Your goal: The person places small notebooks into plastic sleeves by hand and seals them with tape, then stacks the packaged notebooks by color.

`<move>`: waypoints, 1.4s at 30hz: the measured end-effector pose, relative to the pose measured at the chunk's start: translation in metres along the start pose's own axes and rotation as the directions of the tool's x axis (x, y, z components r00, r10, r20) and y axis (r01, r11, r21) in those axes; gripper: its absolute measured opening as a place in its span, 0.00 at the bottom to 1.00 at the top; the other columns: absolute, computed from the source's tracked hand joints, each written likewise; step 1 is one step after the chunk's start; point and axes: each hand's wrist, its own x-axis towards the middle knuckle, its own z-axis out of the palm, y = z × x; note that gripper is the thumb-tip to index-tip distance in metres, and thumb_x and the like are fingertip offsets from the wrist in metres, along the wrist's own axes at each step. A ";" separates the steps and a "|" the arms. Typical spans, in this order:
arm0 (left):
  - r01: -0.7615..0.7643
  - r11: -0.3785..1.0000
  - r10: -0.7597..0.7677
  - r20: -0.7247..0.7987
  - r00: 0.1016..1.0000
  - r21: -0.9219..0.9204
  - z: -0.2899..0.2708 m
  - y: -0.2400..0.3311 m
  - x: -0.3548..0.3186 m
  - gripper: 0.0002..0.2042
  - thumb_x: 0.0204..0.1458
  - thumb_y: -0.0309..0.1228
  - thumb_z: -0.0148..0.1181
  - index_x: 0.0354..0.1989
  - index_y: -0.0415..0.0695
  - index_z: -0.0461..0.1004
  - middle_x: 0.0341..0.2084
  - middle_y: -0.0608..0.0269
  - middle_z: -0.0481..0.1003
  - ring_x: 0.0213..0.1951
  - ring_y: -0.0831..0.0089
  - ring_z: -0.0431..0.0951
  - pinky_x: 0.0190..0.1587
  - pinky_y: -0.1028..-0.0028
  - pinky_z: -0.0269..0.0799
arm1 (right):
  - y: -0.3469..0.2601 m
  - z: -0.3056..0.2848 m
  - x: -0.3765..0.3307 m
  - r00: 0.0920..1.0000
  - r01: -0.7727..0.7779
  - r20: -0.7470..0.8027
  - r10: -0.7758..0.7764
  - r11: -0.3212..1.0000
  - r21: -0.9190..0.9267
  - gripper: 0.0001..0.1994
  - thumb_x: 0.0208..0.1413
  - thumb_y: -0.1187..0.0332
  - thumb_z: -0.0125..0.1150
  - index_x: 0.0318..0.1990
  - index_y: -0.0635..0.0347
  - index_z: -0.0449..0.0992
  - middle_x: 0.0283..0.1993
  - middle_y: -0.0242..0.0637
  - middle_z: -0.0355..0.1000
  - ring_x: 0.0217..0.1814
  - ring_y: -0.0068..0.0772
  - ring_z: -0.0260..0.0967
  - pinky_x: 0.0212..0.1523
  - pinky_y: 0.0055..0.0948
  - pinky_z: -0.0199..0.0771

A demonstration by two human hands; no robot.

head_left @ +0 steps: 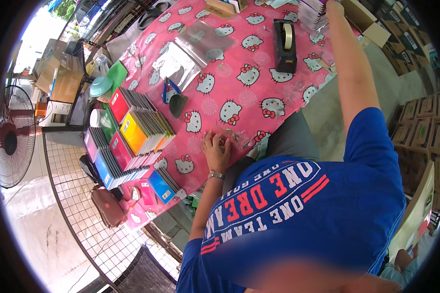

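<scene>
My left hand (216, 150) rests on the near edge of the pink patterned table cover, palm down. Its fingers are stretched over the cloth and hold nothing. A watch circles that wrist. My right arm reaches far forward to the top edge of the view. There my right hand (334, 7) is at a stack of spiral notebooks (312, 13) with some purple showing. The picture's edge cuts off its fingers, so its grip is hidden. To the left of my left hand stand rows of spiral notebooks (141, 128) with red, yellow, green, purple and blue covers.
A black tape dispenser (284, 46) stands at the far right of the table. Clear plastic sleeves (188, 53) and a blue-handled dark scraper-like tool (175, 100) lie mid-table. An open cardboard box (362, 19) is beyond my right hand. A fan (10, 139) and brown bag (107, 207) are left.
</scene>
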 end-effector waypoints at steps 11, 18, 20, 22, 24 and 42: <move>0.136 0.927 -0.284 -0.416 0.864 -0.351 -0.081 -0.041 0.003 0.09 0.52 0.26 0.56 0.41 0.38 0.74 0.43 0.51 0.75 0.48 0.58 0.72 0.54 0.65 0.65 | -0.133 -0.042 -0.351 0.505 0.861 -0.449 -0.737 0.394 0.321 0.20 0.53 0.59 0.62 0.49 0.61 0.71 0.50 0.49 0.69 0.58 0.55 0.61 0.57 0.51 0.57; 0.682 0.715 -0.589 -0.659 0.468 -0.154 -0.184 -0.177 -0.065 0.16 0.54 0.32 0.55 0.48 0.34 0.72 0.44 0.48 0.74 0.48 0.56 0.72 0.53 0.67 0.64 | -0.136 -0.069 -0.595 0.177 0.106 0.481 -0.859 0.502 0.858 0.14 0.56 0.66 0.57 0.48 0.61 0.74 0.46 0.44 0.74 0.46 0.38 0.72 0.46 0.33 0.71; 0.764 0.541 -0.809 -0.466 0.358 -0.352 -0.188 -0.207 -0.107 0.21 0.56 0.37 0.53 0.51 0.33 0.70 0.47 0.46 0.73 0.50 0.53 0.71 0.53 0.65 0.64 | -0.128 -0.085 -0.643 -0.092 0.027 0.547 -0.832 0.547 0.837 0.13 0.56 0.66 0.57 0.46 0.61 0.75 0.43 0.44 0.75 0.45 0.38 0.72 0.46 0.34 0.71; 0.711 0.215 -0.953 0.016 0.304 -0.670 -0.187 -0.209 -0.124 0.25 0.58 0.43 0.50 0.55 0.33 0.68 0.50 0.43 0.71 0.52 0.51 0.70 0.55 0.63 0.63 | -0.126 -0.086 -0.658 -0.210 0.103 0.478 -0.853 0.467 0.878 0.11 0.54 0.67 0.57 0.42 0.61 0.76 0.40 0.43 0.75 0.44 0.39 0.72 0.44 0.36 0.71; 0.674 0.292 -0.931 -0.042 0.361 -0.678 -0.186 -0.198 -0.124 0.27 0.58 0.46 0.49 0.55 0.32 0.67 0.51 0.40 0.70 0.53 0.49 0.70 0.55 0.62 0.63 | -0.123 -0.069 -0.665 -0.285 0.209 0.417 -0.863 0.368 0.906 0.10 0.52 0.67 0.57 0.39 0.62 0.76 0.36 0.43 0.74 0.43 0.41 0.72 0.43 0.38 0.71; 0.847 0.510 -0.736 -0.585 0.340 -0.149 -0.214 -0.144 -0.124 0.17 0.52 0.32 0.56 0.46 0.34 0.74 0.48 0.44 0.71 0.51 0.53 0.70 0.56 0.61 0.61 | -0.151 0.136 -0.458 0.735 0.619 0.457 -0.501 0.771 -0.150 0.10 0.56 0.63 0.51 0.36 0.56 0.78 0.47 0.39 0.69 0.48 0.43 0.69 0.45 0.46 0.70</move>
